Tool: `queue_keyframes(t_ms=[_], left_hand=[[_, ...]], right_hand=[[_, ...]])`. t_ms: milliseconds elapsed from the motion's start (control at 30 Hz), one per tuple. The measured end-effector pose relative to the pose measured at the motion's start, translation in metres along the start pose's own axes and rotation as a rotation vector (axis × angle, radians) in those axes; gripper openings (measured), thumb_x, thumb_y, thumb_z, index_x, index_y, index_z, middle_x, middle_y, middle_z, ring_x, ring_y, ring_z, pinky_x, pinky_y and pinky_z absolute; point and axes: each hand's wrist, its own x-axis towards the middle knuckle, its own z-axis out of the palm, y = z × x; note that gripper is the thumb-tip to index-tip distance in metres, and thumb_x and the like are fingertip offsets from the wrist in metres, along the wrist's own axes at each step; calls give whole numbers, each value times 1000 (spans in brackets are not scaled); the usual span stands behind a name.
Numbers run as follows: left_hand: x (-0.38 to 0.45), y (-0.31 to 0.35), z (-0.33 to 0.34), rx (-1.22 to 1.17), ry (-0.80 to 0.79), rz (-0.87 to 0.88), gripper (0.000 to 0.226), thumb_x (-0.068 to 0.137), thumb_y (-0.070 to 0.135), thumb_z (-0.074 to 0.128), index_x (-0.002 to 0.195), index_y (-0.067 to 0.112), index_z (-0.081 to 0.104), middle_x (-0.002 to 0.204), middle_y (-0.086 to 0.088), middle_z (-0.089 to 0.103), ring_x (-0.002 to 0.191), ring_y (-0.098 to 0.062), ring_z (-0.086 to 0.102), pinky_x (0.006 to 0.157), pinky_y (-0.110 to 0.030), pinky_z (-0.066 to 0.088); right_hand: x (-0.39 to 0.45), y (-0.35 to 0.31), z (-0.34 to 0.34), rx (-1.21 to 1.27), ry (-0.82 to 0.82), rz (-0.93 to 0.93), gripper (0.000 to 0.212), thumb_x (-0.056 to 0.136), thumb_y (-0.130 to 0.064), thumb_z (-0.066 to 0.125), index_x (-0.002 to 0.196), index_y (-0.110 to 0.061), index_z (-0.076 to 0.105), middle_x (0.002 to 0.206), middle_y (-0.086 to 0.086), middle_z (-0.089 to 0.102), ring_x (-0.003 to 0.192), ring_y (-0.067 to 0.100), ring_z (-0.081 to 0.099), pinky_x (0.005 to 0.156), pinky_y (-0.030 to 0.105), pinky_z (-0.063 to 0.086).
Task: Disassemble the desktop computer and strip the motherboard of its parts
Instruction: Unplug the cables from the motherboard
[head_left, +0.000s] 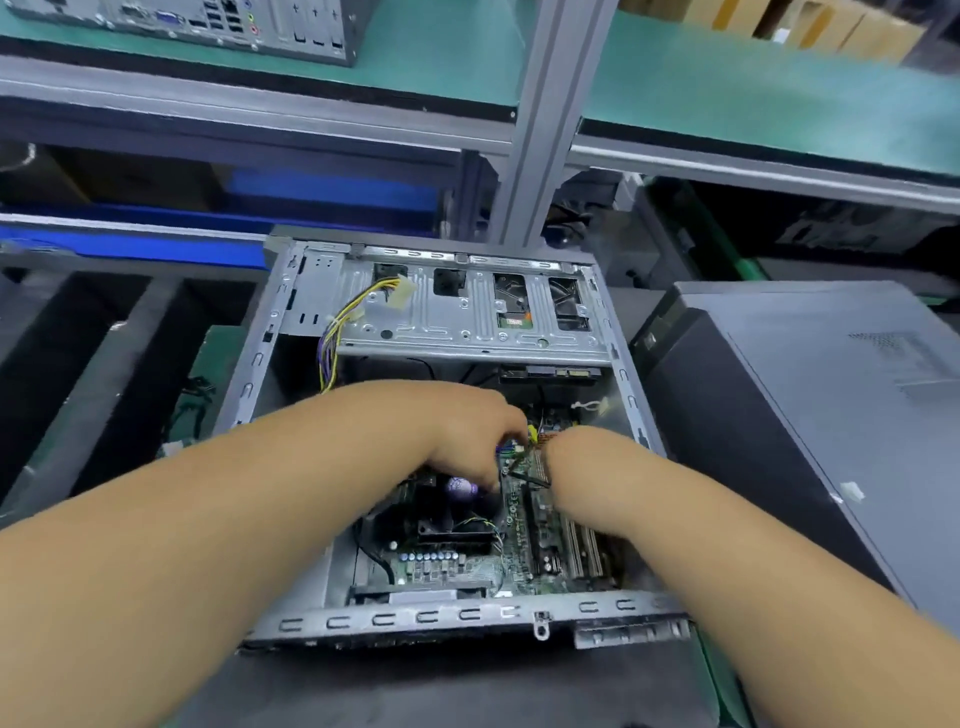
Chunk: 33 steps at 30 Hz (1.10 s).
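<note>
Open case (441, 332) lies flat at worktop (467, 686) centre, second case (810, 415) just right of it. Motherboard (519, 540) sits in open case's near half, wire bundle (337, 332) at far left. Left hand (467, 431) curled over board parts, right hand (576, 457) beside it; grips hidden, cannot tell.

Grey metal case (311, 291), green motherboard (519, 525), yellow and purple wire bundle (337, 332), teal shelf mat (727, 88)

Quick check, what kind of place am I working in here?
Likely an electronics teardown line: an aluminium-frame workbench with green mats, an opened desktop case in front, another closed tower waiting beside it.
</note>
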Motion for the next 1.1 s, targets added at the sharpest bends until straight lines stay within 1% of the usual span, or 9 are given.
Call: queue_keyframes(t_ms=[133,267,367,500,600,667,767,867,1100], left_hand=[[25,9,0,28,-69,117,39,82,30,69,119,19,62,102,-2,64,91,-23,59,77,-27,45],[34,7,10,-118,-39,196,22,81,36,71,93,18,68,80,2,62,74,-19,54,65,-22,35],[34,0,12,-132,-108,227,24,84,42,67,91,20,66,74,7,58,72,-15,52,60,-24,33],[31,1,15,-11,-116,313,20,87,43,63,93,24,60,81,8,56,81,-16,53,59,-24,33],[28,4,16,177,16,379,44,85,51,62,119,24,53,113,1,57,102,-25,56,76,-30,39],[26,4,14,250,179,438,55,80,61,60,121,25,51,117,1,56,104,-25,55,83,-34,42],[20,3,9,253,373,537,41,75,67,59,87,29,49,89,8,55,84,-20,56,73,-35,50],[15,7,5,295,509,601,37,82,55,57,68,27,37,72,6,52,69,-20,53,62,-33,49],[5,15,2,318,731,756,22,67,7,46,51,21,51,48,1,47,43,-23,45,45,-31,46]], right_hand=[[-5,0,-14,-63,-87,-57,15,92,-15,54,99,-12,67,69,-3,44,72,20,48,55,25,35],[-7,2,-29,-47,-69,-99,13,87,-20,60,87,-13,71,69,-1,51,72,21,52,63,27,41],[-12,6,-35,71,129,-62,17,83,-25,57,67,-19,58,83,3,56,79,23,54,68,34,47],[-14,12,-23,278,480,83,16,83,-15,55,90,-19,69,96,-4,56,98,20,52,83,38,48],[-12,15,-6,317,689,152,28,81,-5,55,101,-15,71,102,0,62,103,24,54,90,39,44],[-12,16,2,527,903,190,30,82,5,53,101,-10,70,102,1,62,103,22,55,92,36,45],[-14,15,11,807,1113,191,30,86,7,48,101,-9,68,100,0,60,99,10,56,87,20,44],[-16,14,11,979,1141,215,32,86,1,43,103,-12,67,101,-3,59,98,-2,54,84,7,39],[-18,17,13,1189,1115,255,29,87,-9,44,99,-19,69,99,-8,62,97,3,57,84,15,45]])
